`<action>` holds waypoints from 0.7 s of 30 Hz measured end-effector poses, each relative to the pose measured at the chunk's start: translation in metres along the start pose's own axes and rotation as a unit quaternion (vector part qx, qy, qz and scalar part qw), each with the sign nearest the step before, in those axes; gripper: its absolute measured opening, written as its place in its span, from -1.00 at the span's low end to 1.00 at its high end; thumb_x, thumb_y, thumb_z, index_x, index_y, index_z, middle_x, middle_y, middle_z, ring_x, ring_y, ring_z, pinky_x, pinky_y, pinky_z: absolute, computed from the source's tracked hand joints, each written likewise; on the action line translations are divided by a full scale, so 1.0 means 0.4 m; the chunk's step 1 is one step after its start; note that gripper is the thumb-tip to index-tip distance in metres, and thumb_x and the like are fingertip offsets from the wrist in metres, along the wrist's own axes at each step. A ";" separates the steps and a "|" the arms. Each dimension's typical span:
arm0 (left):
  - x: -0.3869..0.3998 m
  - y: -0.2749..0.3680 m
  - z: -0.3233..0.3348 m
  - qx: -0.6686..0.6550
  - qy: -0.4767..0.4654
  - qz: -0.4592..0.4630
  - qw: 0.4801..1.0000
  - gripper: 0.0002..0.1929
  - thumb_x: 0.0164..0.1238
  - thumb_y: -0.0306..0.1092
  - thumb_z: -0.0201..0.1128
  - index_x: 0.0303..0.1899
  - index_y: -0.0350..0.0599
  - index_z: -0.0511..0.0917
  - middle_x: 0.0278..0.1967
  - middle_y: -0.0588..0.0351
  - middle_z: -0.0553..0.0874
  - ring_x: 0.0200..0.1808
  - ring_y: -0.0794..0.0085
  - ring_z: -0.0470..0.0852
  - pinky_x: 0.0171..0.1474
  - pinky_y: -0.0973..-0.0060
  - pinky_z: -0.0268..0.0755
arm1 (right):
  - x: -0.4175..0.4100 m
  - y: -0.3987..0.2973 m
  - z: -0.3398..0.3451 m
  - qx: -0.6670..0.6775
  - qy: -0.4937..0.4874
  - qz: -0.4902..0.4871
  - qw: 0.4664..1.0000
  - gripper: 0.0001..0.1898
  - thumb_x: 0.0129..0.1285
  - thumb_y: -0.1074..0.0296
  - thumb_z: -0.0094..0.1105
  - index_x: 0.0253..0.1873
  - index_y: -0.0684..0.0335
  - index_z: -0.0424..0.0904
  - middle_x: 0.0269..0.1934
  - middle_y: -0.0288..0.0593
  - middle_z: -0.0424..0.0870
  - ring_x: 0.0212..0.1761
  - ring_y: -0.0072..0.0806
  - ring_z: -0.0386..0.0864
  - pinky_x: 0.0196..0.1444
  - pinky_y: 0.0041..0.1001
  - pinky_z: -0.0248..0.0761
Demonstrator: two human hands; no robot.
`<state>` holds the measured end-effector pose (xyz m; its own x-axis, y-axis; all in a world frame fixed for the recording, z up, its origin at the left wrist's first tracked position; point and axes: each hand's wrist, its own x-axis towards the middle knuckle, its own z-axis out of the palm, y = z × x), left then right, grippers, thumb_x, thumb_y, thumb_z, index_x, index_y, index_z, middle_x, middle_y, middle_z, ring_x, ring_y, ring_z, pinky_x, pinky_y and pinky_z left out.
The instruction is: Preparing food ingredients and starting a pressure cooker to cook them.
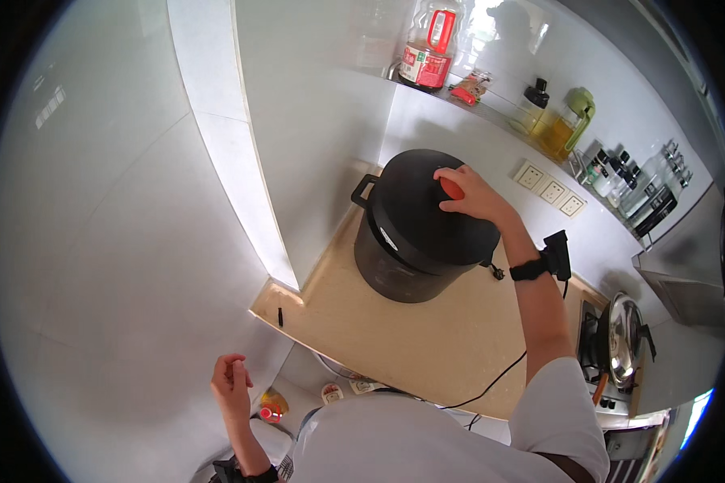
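A large dark lidded pot (pixel 408 259) with black side handles stands on the beige countertop (pixel 399 338) in the corner. My right hand (pixel 468 190) reaches over its black lid (pixel 405 199), with thumb and fingers around a rounded red-orange object (pixel 452 188) on top; whether this is the lid's knob or a loose thing I cannot tell. My left hand (pixel 232 375) hangs off the counter at the lower left, fingers curled, and nothing shows in it. Near the counter's left end lies a small black object (pixel 280 317).
A wall shelf (pixel 489 111) holds a large bottle with a red handle (pixel 426 54), an oil jug with a green lid (pixel 568 127) and several seasoning bottles. Wall sockets (pixel 553 192) sit below. A lidded wok (pixel 623 341) stands on the stove at right. A black cable (pixel 489 389) crosses the counter.
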<state>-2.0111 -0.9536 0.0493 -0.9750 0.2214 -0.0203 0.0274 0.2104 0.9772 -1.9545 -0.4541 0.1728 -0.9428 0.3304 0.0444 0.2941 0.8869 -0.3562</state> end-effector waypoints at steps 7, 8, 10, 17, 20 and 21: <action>-0.002 -0.009 -0.001 -0.009 0.011 -0.013 1.000 -0.87 0.37 -0.44 -0.01 -0.28 -0.26 0.48 -0.63 0.28 0.42 -0.63 0.71 0.34 -0.57 0.71 0.17 | 0.044 0.023 0.051 -0.003 -0.010 -0.119 0.993 -0.47 -0.06 0.24 0.32 0.09 -0.06 0.39 -0.03 0.01 0.37 0.07 -0.03 0.33 0.15 -0.24 0.25; 0.003 -0.005 0.005 -0.008 0.010 -0.008 1.000 -0.87 0.38 -0.45 -0.02 -0.28 -0.25 0.48 -0.63 0.28 0.42 -0.63 0.71 0.34 -0.57 0.71 0.17 | 0.037 0.021 0.062 -0.022 0.025 -0.106 0.994 -0.49 -0.04 0.20 0.31 0.08 -0.03 0.39 -0.04 0.00 0.38 0.05 -0.04 0.35 0.11 -0.22 0.29; 0.010 0.003 0.019 -0.006 0.009 -0.004 1.000 -0.88 0.38 -0.45 -0.02 -0.29 -0.25 0.48 -0.63 0.28 0.42 -0.63 0.71 0.34 -0.57 0.71 0.17 | 0.036 0.000 0.095 -0.040 0.059 -0.092 0.993 -0.50 -0.02 0.16 0.29 0.08 0.00 0.40 -0.05 0.00 0.40 0.04 -0.04 0.37 0.07 -0.19 0.33; 0.028 0.021 0.063 -0.015 -0.019 -0.016 1.000 -0.88 0.37 -0.44 0.00 -0.29 -0.26 0.48 -0.63 0.27 0.42 -0.63 0.70 0.35 -0.58 0.70 0.17 | 0.063 0.011 0.167 -0.177 0.283 0.000 0.943 -0.63 0.00 0.08 0.26 -0.14 0.15 0.48 -0.27 -0.10 0.44 -0.19 -0.19 0.47 -0.20 -0.26 0.46; 0.030 0.023 0.070 -0.006 -0.030 -0.023 0.999 -0.88 0.37 -0.44 0.00 -0.29 -0.25 0.48 -0.64 0.27 0.42 -0.63 0.70 0.36 -0.58 0.70 0.18 | 0.055 0.021 0.148 -0.120 0.262 -0.079 0.954 -0.65 0.00 0.12 0.26 -0.15 0.16 0.49 -0.26 -0.10 0.44 -0.19 -0.21 0.46 -0.17 -0.29 0.44; 0.034 0.025 0.075 -0.002 -0.035 -0.026 0.999 -0.88 0.37 -0.43 0.00 -0.29 -0.25 0.48 -0.65 0.27 0.42 -0.63 0.70 0.35 -0.57 0.70 0.18 | 0.056 0.019 0.146 -0.109 0.259 -0.103 0.954 -0.67 0.01 0.14 0.26 -0.16 0.16 0.49 -0.26 -0.10 0.44 -0.19 -0.21 0.46 -0.17 -0.29 0.44</action>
<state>-2.0173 -0.9199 0.0524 -0.9573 0.2762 -0.0850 -0.0235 0.2188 0.9755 -1.9826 -0.4586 0.1165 -0.7972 0.2065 0.5674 0.1892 0.9778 -0.0901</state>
